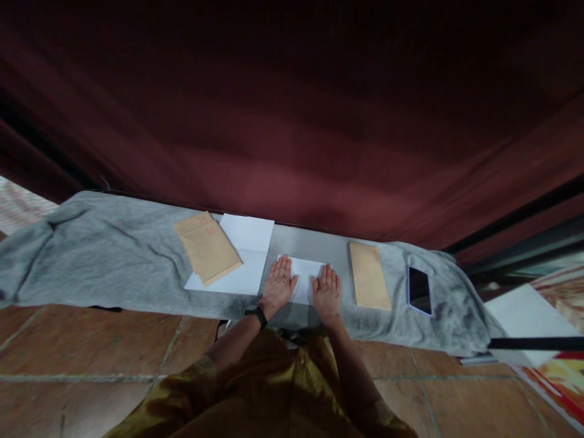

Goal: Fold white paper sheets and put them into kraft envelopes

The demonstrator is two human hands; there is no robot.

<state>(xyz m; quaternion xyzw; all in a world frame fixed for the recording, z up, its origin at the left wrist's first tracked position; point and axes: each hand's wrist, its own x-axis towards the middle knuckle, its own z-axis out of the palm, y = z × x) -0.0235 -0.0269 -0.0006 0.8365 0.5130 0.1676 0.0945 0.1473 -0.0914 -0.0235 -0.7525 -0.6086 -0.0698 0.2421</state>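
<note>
A folded white sheet of paper (303,281) lies on the grey cloth in front of me. My left hand (278,284) rests flat on its left side, fingers stretched out. Across from it, my right hand (327,293) lies flat over the right side, its fingers also extended. Neither hand grips anything. To the left, brown envelopes (210,248) overlap a larger white sheet (250,258) that shows a crease. Right of my right hand is a brown envelope or stack of them (370,276).
A grey cloth (114,255) covers the long, narrow surface. A phone (419,290) lies toward its right end. Behind rises a dark red curtain (283,176). More white paper (531,322) is at the far right, beside a black bar (538,344). Below is a tiled floor (91,365).
</note>
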